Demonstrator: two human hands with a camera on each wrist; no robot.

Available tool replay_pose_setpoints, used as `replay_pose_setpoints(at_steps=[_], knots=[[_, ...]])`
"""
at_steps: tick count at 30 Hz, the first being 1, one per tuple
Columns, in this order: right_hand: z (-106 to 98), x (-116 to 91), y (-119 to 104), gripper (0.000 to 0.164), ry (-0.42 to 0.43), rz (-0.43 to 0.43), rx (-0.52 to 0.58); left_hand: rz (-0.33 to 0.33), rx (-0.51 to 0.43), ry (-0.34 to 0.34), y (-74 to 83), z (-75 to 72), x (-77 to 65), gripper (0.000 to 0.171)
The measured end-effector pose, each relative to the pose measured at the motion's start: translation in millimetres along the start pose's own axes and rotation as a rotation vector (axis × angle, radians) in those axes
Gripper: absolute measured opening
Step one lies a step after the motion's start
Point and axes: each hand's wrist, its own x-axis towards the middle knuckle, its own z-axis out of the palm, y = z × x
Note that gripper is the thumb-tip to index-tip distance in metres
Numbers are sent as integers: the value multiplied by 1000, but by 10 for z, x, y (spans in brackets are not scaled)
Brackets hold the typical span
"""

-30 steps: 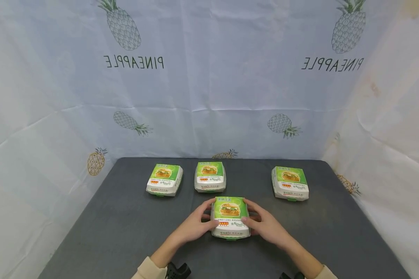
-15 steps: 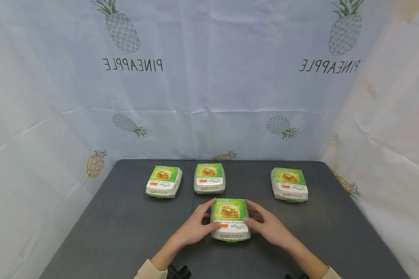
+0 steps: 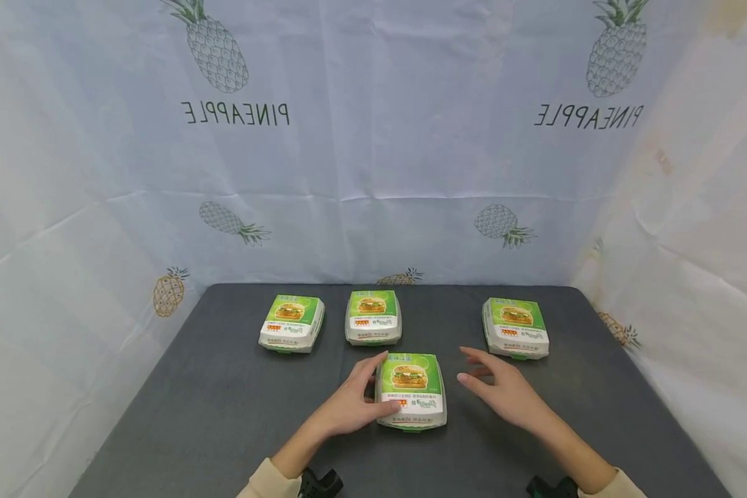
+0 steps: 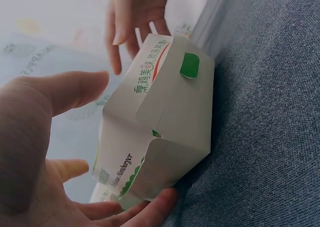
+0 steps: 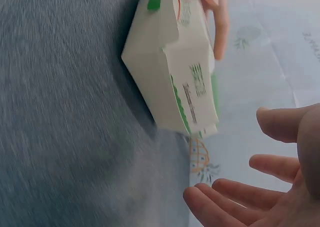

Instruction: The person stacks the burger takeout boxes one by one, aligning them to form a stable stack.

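Observation:
A green-and-white burger box [image 3: 411, 391] sits closed on the dark table in front of me, its lid printed with a hamburger. My left hand [image 3: 348, 408] is at its left side. In the left wrist view that hand's thumb [image 4: 82, 89] stands off the box [image 4: 180, 107], while the lower fingers lie along its side near the base; whether they touch is hard to tell. To the right of the box, my right hand [image 3: 507, 391] is apart from it, fingers spread and holding nothing. The right wrist view shows a gap between the right hand [image 5: 270, 187] and the box [image 5: 170, 72].
Three similar burger boxes stand towards the back of the dark table [image 3: 224, 415]: one at left [image 3: 292, 323], one near the middle [image 3: 373, 318] and one at right [image 3: 517, 328]. A pineapple-print cloth [image 3: 373, 152] hangs behind and along both sides.
My right hand has let go of the near burger box and moved away to the right. The left hand stays beside it, thumb slightly further right. The box has hardly moved.

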Motion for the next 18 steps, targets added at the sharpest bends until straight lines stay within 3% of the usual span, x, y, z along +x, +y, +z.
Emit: replay_pose_setpoints(at_steps=[5,18], knots=[[-142,3,30,62,50,-47,-59,0,2,0,-1,10,4,89],[-438,18,166,64,210,-58,-314,-3,-12,1,-28,31,19,92]])
